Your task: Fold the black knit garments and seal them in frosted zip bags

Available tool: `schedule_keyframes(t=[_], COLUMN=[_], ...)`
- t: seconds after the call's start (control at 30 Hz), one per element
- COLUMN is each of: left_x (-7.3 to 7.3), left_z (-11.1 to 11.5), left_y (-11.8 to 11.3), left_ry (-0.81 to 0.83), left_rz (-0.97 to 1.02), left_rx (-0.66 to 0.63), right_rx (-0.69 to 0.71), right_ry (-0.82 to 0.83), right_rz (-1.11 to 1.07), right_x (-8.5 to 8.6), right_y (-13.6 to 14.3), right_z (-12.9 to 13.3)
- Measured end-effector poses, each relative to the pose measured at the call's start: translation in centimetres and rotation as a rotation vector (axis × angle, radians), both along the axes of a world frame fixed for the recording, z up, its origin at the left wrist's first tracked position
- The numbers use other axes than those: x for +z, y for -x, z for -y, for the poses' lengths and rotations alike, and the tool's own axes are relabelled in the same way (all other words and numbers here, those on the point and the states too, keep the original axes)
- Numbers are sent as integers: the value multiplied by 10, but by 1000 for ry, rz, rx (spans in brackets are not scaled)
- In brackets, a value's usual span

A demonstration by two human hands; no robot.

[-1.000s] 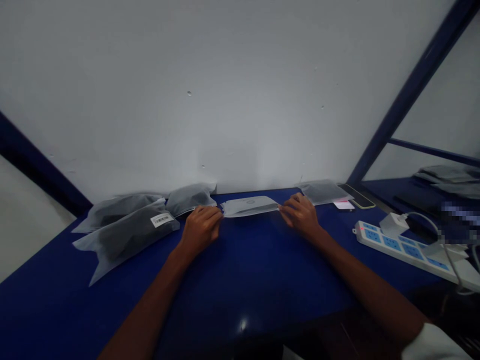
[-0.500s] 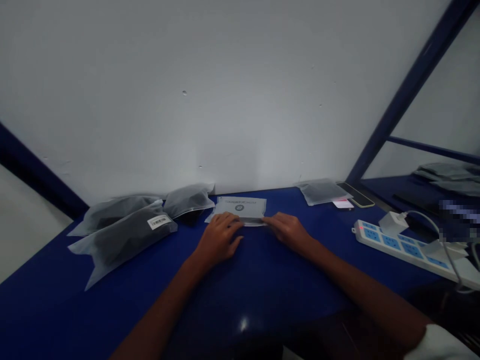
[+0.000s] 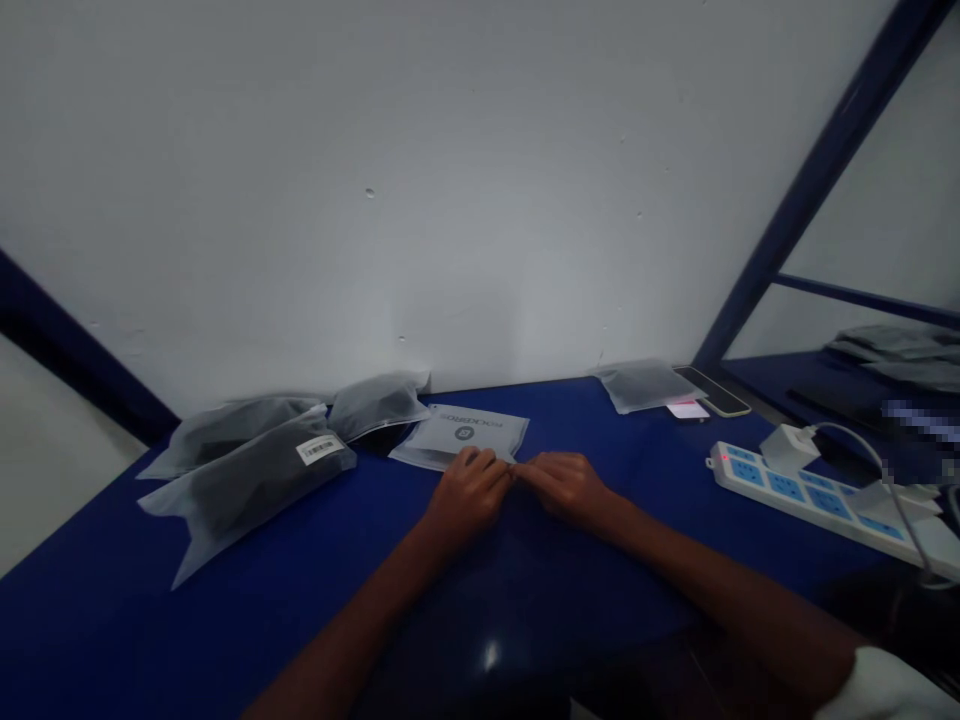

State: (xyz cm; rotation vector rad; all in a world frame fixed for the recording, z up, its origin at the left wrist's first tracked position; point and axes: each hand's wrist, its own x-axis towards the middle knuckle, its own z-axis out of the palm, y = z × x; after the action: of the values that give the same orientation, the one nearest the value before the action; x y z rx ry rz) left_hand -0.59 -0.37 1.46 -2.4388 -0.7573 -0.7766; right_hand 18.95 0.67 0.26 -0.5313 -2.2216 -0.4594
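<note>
A frosted plastic zip bag (image 3: 480, 428) with dark printed lettering and a round logo lies flat on the blue table. Its near edge faces me, turned slightly askew. My left hand (image 3: 469, 490) is closed at the bag's near right corner, fingers curled over the edge. My right hand (image 3: 571, 484) is closed too, its thumb and forefinger pinched at that same corner, touching the left fingertips. The corner itself is hidden by my fingers.
Frosted bags with dark contents, one with a barcode label (image 3: 319, 450), lie on the left. Toward the right are another frosted bag (image 3: 646, 385), a phone (image 3: 716, 390) and a power strip (image 3: 810, 500) with a charger (image 3: 789, 447) and cable. A white wall stands behind.
The zip bag has turned askew and shifted slightly left. My left hand has slid right along its near edge, and my right hand has moved slightly nearer to me, so they meet at the corner.
</note>
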Motion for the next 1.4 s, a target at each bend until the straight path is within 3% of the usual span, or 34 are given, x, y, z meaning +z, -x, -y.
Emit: schedule_keyframes(t=[0.3, 0.63, 0.87, 0.97, 1.13, 1.3, 1.4], left_x=[21, 24, 15, 10, 6, 6, 8], left_z=[-21, -22, -20, -19, -19, -18, -16], left_y=[53, 69, 62, 53, 46, 40, 36], left_ry=[27, 229, 407, 442, 367, 266, 211], left_rz=[-64, 32, 176, 167, 30, 77, 134], left_rx=[282, 356, 281, 319, 371, 297, 245], right_rx=[-280, -275, -196, -163, -167, -271, -117], right_ry=[138, 302, 361, 379, 359, 150, 107], right_rz=[-80, -149, -222, -222, -204, -146, -83], right_x=[10, 4, 4, 3, 7, 18, 18], right_y=[-47, -57, -58, -57, -53, -34, -9], right_z=[-32, -39, -40, -40, -38, -15, 6])
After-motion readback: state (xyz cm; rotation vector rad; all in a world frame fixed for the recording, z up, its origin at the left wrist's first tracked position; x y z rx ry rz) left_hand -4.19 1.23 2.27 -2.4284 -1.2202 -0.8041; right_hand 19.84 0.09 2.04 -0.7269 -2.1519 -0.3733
